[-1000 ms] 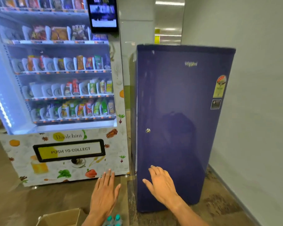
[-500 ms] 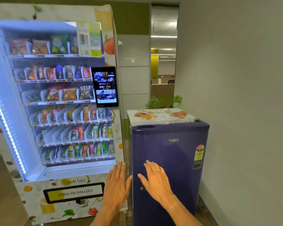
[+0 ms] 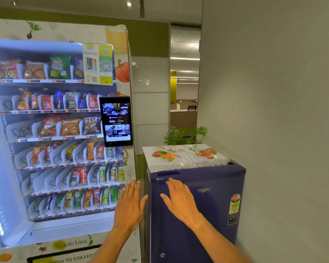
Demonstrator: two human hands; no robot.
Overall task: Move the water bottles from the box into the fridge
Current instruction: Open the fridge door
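Note:
A small dark blue fridge (image 3: pixel 213 221) stands at the right with its door closed. A recessed handle slot (image 3: pixel 168 173) runs along the door's top left edge. My right hand (image 3: pixel 180 202) is held flat with straight fingers in front of the upper door, its fingertips just below the slot. My left hand (image 3: pixel 129 207) is raised with straight fingers in front of the gap between the fridge and the vending machine. Both hands hold nothing. The box and the water bottles are out of view.
A lit snack vending machine (image 3: pixel 55 141) with a touchscreen (image 3: pixel 116 121) fills the left side, close beside the fridge. A plastic-wrapped cover (image 3: pixel 184 156) lies on the fridge top. A grey wall (image 3: pixel 273 130) bounds the right. Potted plants (image 3: pixel 184 135) and an office corridor lie behind.
The view has tilted up, so the box and bottles dropped out of sight. Both hands rose along the fridge door, the right hand from its lower part to just under the handle slot.

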